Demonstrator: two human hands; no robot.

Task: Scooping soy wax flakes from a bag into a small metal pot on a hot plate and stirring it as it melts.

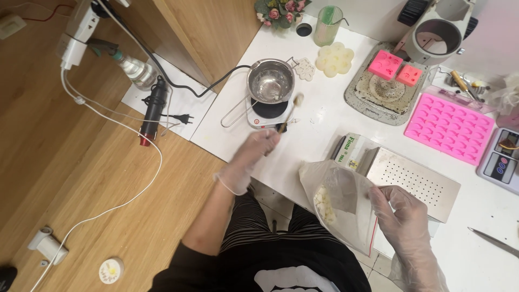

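Note:
My left hand (254,154), in a thin clear glove, reaches toward a small white hot plate (268,112) and grips a thin dark stick (282,127) near its knob. A steel melting pot (271,81) with a wire handle sits on the hot plate and looks empty. My right hand (403,216), also gloved, holds open a clear zip bag (338,203) with pale wax flakes at its bottom, just in front of the white table's (324,116) front edge.
A perforated metal box (413,181) lies right of the bag. Pink silicone moulds (450,127) and a white flower mould (335,58) sit further back, with a scale (500,162) at the right edge. A heat gun (153,111), cables and a bottle (135,69) lie on the wooden floor at left.

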